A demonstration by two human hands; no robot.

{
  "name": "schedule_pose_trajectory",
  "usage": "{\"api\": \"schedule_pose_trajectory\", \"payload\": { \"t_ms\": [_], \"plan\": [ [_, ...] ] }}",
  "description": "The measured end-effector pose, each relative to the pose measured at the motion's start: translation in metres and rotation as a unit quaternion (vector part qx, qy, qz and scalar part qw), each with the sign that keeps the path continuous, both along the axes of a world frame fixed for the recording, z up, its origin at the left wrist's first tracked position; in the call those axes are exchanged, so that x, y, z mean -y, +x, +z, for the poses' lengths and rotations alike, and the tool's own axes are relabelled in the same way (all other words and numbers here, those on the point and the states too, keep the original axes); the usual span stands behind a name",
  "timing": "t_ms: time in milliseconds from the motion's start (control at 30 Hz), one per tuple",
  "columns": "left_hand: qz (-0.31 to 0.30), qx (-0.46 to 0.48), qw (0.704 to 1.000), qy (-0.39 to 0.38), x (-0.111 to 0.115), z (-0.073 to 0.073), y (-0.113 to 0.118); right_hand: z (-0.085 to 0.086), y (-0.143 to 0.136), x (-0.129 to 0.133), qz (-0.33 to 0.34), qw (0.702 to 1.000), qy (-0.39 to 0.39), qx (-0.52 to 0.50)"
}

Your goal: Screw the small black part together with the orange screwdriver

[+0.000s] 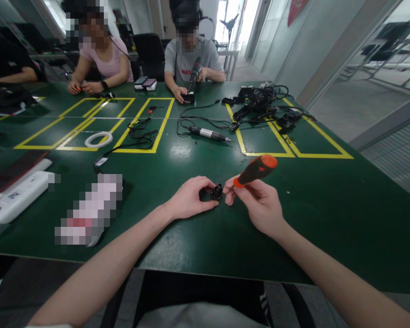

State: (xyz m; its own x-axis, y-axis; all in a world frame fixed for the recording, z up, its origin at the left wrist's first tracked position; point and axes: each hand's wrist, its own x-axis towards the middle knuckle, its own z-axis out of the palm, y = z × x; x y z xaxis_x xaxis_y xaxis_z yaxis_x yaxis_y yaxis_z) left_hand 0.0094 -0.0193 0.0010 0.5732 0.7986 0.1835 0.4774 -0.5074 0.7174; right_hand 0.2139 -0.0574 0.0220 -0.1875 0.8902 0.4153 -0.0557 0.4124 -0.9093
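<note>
Just above the green table's near half, my left hand curls its thumb and fingers around a small black round part. The part has a short raised tube on top and rests on or close to the tabletop. Facing it from the right, my right hand is closed on a screwdriver with a black and orange handle. The handle tilts up to the right, its orange end on top. The screwdriver's shaft cannot be made out. My right fingertips come close to the black part.
Beyond my hands lies an electric screwdriver with its cable. A tangle of black cables sits at the back right. To my left are a white power strip, a blurred pinkish object and a white ring. Several people sit opposite.
</note>
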Motion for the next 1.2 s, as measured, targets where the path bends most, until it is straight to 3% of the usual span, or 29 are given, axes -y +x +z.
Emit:
{"api": "schedule_pose_trajectory", "payload": {
  "t_ms": [333,633,933,1200],
  "plan": [
    [0.003,-0.001,1.000,0.008,-0.0005,-0.0016,-0.0003,0.0021,0.0032,-0.0013,-0.042,0.999,-0.012,0.001],
    [0.004,-0.012,1.000,0.015,-0.0004,-0.0010,0.0003,-0.0006,-0.0011,-0.0014,0.009,0.998,-0.046,-0.047],
    [0.004,-0.017,1.000,0.014,0.0013,0.0005,0.0025,0.0037,0.0003,-0.0007,-0.018,0.999,-0.028,-0.020],
    [0.000,-0.017,1.000,0.017,0.0016,0.0008,0.0022,0.0015,0.0003,0.0001,0.004,0.999,-0.027,-0.037]
  ]
}}
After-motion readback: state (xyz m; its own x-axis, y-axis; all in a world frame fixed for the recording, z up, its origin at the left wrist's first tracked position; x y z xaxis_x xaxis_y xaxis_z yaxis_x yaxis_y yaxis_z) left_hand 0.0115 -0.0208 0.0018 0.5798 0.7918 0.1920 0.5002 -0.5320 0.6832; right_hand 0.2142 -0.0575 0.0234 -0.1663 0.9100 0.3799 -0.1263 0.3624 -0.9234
